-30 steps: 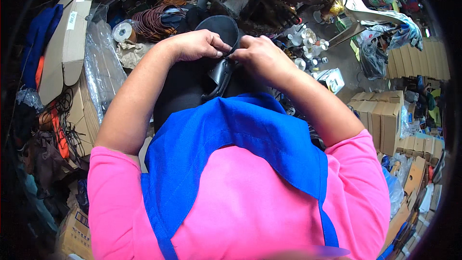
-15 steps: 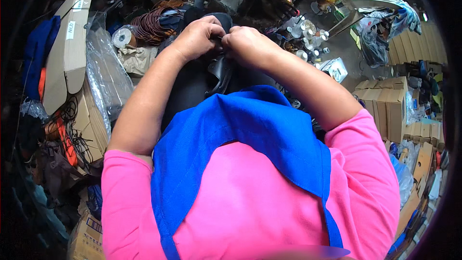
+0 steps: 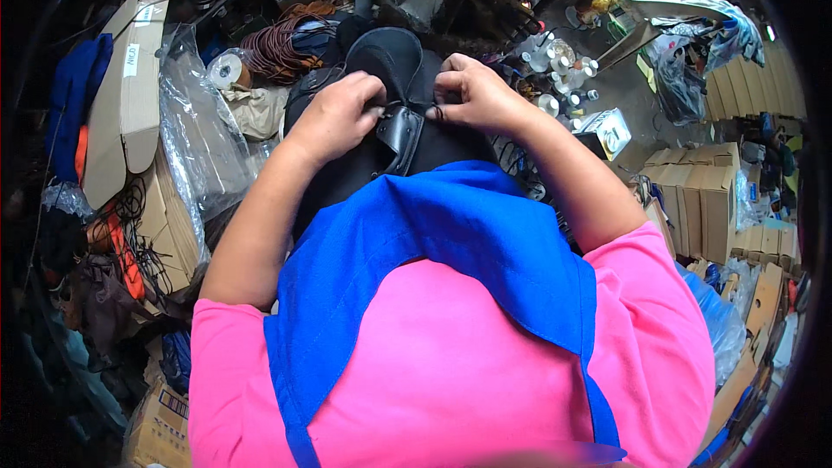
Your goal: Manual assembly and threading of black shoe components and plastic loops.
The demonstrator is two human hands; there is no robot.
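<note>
A black leather shoe [image 3: 400, 130] rests in my lap, its padded dark upper part [image 3: 381, 52] pointing away from me. On the shoe's left side my left hand [image 3: 340, 113] is closed in a pinch on a thin dark shoelace. My right hand [image 3: 477, 97] pinches the dark lace [image 3: 436, 113] on the other side, fingers curled. The two hands are apart, with the shoe between them. A blue apron [image 3: 425, 199] covers my lap just below the shoe.
Coiled brown cord [image 3: 277, 48] and a roll of tape [image 3: 225, 69] lie at the far left. White-capped bottles [image 3: 559, 69] stand to the right, near a white container [image 3: 604, 134]. Cardboard boxes [image 3: 693, 199] are stacked at right; flat cardboard [image 3: 130, 113] leans at left.
My hands were together over the shoe and have moved apart, the left one left and nearer, the right one right. The shoe between them has come into view.
</note>
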